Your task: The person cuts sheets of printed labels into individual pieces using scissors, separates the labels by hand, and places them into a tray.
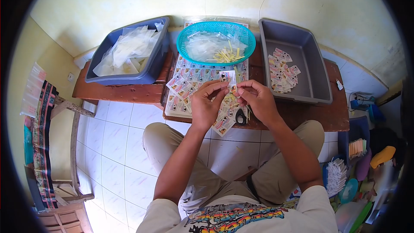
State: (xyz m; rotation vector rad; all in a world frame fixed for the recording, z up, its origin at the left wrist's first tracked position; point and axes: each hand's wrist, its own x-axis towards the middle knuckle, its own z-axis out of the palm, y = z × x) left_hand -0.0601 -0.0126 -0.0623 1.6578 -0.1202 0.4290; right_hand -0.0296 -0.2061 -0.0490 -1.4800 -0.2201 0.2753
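Observation:
A small printed label stands upright between my two hands, above the bench. My left hand pinches its left edge between thumb and fingers. At its right edge, my right hand has thumb and fingertips pressed together on it. Below and to the left lie larger printed label sheets, spread over the bench. Black-handled scissors rest just under my hands, their blades hidden. Thin yellow strips are scattered near my right fingers.
A turquoise basket at the back holds clear plastic pieces and yellow strips. On the left, a grey-blue tub contains translucent bags. The right grey tub has cut labels in it. All stand on a wooden bench against the wall.

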